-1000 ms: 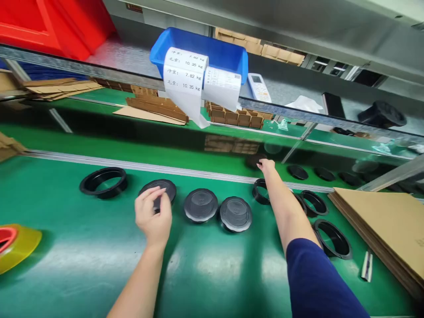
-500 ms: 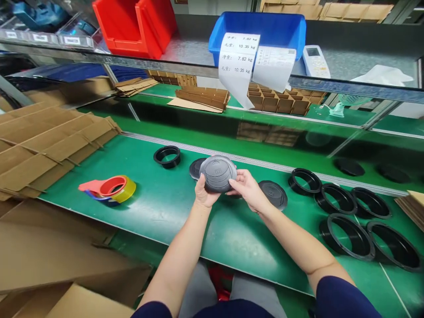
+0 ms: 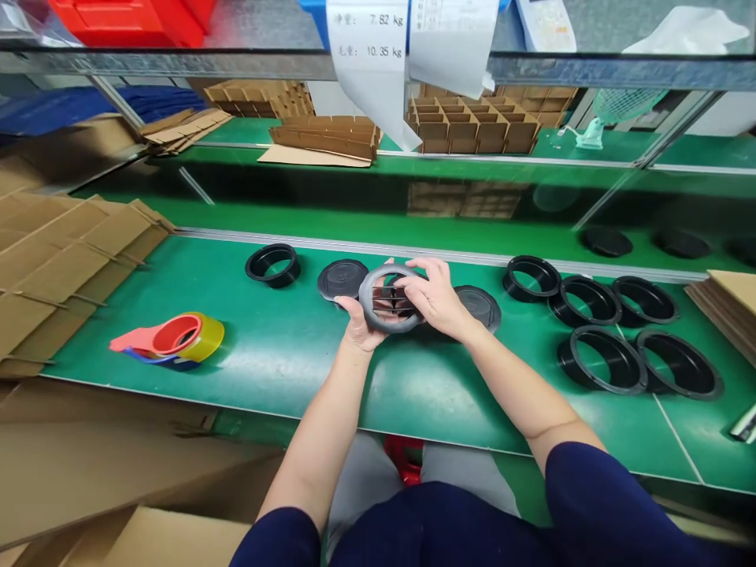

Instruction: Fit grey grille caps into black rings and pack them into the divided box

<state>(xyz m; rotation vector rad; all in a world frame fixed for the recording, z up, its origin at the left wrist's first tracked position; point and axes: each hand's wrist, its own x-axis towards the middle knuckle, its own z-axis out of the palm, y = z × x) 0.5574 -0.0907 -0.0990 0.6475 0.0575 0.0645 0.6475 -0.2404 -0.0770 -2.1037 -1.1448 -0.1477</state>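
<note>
A round dark grey vent is held up above the green table, its middle open with thin bars across it. My left hand grips its left and lower rim, thumb in front. At its right side my right hand has its fingers on the rim and over the opening. Behind and left of the vent lies a black round disc; another disc rests by my right wrist, partly hidden. A black ring sits farther left.
Several black rings stand at the right. A red tape dispenser with yellow tape lies at the left, near cardboard dividers. Paper labels hang from the metal shelf above. Cardboard sheets lie at the right edge.
The vent showed a closed, flat face before; now its middle is open with bars visible. My right hand's fingers have moved up and over it. The view has tilted downward.
</note>
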